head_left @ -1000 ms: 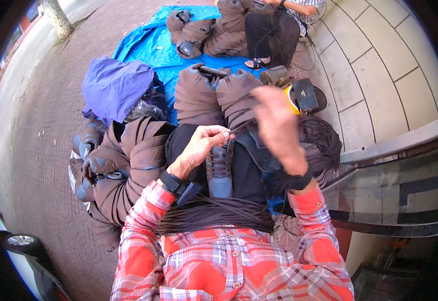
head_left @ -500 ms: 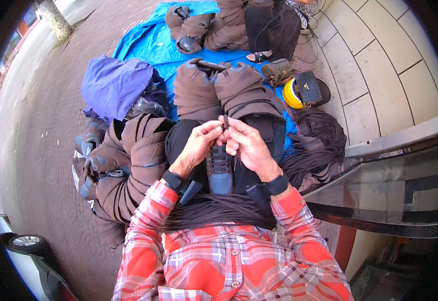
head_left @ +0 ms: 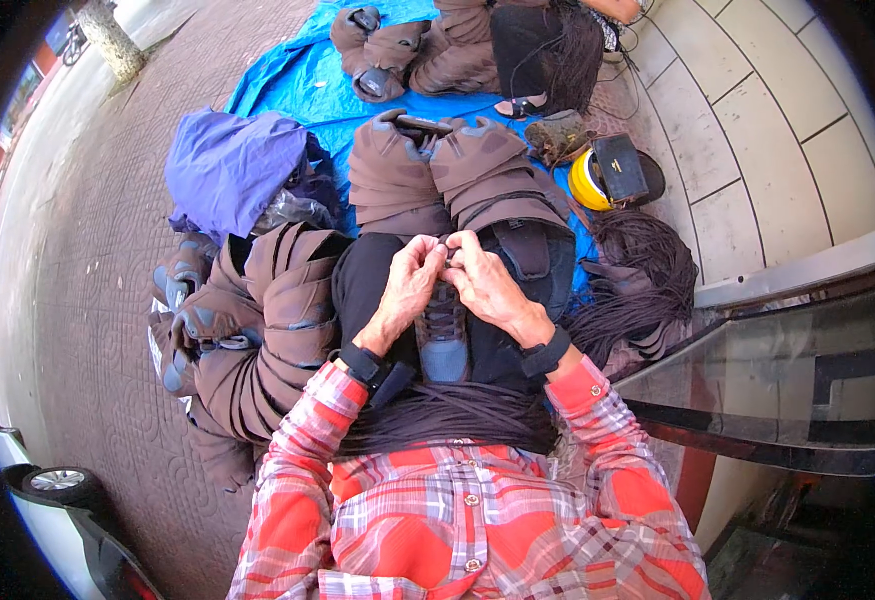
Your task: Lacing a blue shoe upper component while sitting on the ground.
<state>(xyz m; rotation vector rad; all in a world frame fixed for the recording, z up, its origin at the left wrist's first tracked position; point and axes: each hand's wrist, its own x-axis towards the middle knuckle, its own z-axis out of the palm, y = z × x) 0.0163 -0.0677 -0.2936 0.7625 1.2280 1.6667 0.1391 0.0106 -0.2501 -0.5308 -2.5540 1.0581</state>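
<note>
Between my knees lies a brown shoe upper with a blue-grey toe and dark lacing up its front. Over its top end, my left hand and my right hand meet with fingertips pinched together. A short bit of dark shoelace shows between the fingertips; the eyelets there are hidden by my fingers. Across my lap rests a thick bundle of loose dark shoelaces.
Stacked brown shoe uppers stand ahead and at left. A purple cloth lies beyond the left stack. At right are a dark lace heap, a yellow container and a glass panel. Another person's leg is at the far side.
My hands have come closer together at the top of the shoe upper. The lace piece that stuck up above my fingers is now lower between them.
</note>
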